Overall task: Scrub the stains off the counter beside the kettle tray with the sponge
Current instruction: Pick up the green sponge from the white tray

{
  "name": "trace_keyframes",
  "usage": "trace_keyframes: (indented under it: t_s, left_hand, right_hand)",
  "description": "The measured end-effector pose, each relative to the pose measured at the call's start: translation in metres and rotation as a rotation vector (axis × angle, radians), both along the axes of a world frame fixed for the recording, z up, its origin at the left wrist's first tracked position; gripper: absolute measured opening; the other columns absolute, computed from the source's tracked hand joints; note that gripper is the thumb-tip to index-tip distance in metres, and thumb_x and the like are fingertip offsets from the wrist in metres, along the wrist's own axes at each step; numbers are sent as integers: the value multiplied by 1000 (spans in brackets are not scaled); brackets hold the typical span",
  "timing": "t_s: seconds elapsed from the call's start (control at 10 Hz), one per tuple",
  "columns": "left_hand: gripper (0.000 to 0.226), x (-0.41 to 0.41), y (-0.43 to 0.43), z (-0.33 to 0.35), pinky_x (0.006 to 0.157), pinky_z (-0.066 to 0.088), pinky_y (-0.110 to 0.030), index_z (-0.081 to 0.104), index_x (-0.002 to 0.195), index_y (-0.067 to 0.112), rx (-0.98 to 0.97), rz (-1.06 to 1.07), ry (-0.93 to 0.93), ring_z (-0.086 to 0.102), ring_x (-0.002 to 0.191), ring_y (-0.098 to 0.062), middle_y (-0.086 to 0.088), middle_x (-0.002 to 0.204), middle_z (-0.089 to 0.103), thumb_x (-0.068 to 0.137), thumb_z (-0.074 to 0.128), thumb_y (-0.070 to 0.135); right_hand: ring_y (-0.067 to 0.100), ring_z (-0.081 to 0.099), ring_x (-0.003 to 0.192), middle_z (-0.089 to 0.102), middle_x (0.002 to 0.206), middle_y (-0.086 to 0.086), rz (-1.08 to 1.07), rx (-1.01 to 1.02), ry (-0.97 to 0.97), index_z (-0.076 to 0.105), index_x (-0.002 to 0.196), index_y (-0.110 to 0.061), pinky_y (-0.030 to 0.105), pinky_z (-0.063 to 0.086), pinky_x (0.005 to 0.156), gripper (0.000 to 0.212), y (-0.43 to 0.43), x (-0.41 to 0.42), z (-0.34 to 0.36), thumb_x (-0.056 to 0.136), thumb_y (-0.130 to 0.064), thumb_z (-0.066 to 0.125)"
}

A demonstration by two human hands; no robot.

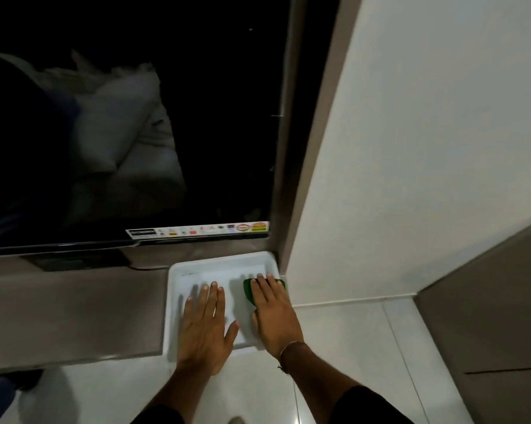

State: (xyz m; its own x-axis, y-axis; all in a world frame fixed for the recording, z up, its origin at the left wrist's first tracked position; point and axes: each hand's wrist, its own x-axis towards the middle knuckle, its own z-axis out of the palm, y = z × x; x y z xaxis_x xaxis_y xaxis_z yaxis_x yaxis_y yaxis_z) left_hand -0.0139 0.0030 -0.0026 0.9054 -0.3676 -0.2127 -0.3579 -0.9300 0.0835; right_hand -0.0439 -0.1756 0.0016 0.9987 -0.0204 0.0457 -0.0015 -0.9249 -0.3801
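Note:
A white rectangular tray point(178, 270) sits on the right end of the grey-brown counter point(74, 313), against the wall corner. My left hand point(204, 325) lies flat inside the tray with its fingers spread and nothing in it. My right hand point(273, 310) presses down on a green sponge point(248, 290) in the tray's right part; only the sponge's left edge and a far right corner show from under the fingers. No kettle is in view.
A large black television point(135, 117) stands on the counter just behind the tray, with a sticker strip point(197, 231) along its lower edge. A white wall point(411, 148) rises right of the tray. Pale floor tiles point(350, 347) lie below the counter's front edge.

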Motion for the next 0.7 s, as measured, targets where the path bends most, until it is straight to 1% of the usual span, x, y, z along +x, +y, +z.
trace_keyframes:
  t_s: [0.1, 0.2, 0.3, 0.4, 0.5, 0.6, 0.7]
  left_hand:
    - [98, 15, 19, -11, 131, 3, -55, 0, 162, 12, -30, -1, -17, -9, 159, -35, -15, 173, -5, 88, -15, 74]
    - [104, 30, 30, -22, 127, -10, -47, 5, 162, 9, -99, -22, 11, -7, 159, -34, -16, 173, -1, 85, -18, 76]
    - [105, 37, 31, -30, 131, -2, -50, 3, 162, 10, -93, -14, 38, -9, 159, -34, -16, 173, -4, 84, -18, 77]
    - [102, 42, 36, -42, 131, 11, -56, 2, 163, 12, -65, -22, 35, -9, 160, -34, -15, 174, -4, 86, -16, 76]
    - [101, 41, 40, -48, 131, 10, -55, 1, 163, 12, -57, -23, 48, -11, 160, -33, -15, 174, -6, 86, -16, 75]
    - [97, 39, 37, -42, 131, 8, -56, -2, 163, 12, -43, -38, 59, -14, 159, -33, -14, 173, -9, 88, -14, 73]
    - [91, 33, 30, -34, 131, 5, -57, -3, 162, 13, -40, -49, 45, -14, 159, -32, -14, 173, -9, 92, -6, 71]
  right_hand:
    - [28, 1, 159, 8, 173, 6, 4, 9, 68, 12, 164, -18, 46, 5, 128, 65, 20, 21, -14, 108, -20, 46]
    - [29, -2, 158, 4, 173, 6, 26, -64, 152, 7, 164, -18, 46, -2, 127, 72, 31, 39, -35, 107, -28, 51]
    - [31, -3, 158, 1, 173, 8, 31, -98, 203, 4, 164, -17, 47, -2, 127, 76, 33, 47, -46, 106, -30, 52]
    - [32, -11, 157, -18, 168, 5, 20, -113, 240, -7, 162, -16, 45, -7, 125, 79, 33, 52, -64, 108, -28, 49]
    - [31, -16, 156, -22, 165, 3, 10, -128, 246, -11, 162, -17, 43, -13, 121, 79, 37, 52, -73, 108, -31, 45]
    - [30, -16, 156, -15, 170, 4, 27, -91, 280, -9, 162, -17, 43, -12, 122, 78, 32, 56, -67, 106, -43, 39]
    - [29, -16, 157, -12, 171, 4, 27, -28, 258, -7, 163, -18, 46, -8, 126, 81, 32, 49, -59, 103, -52, 35]
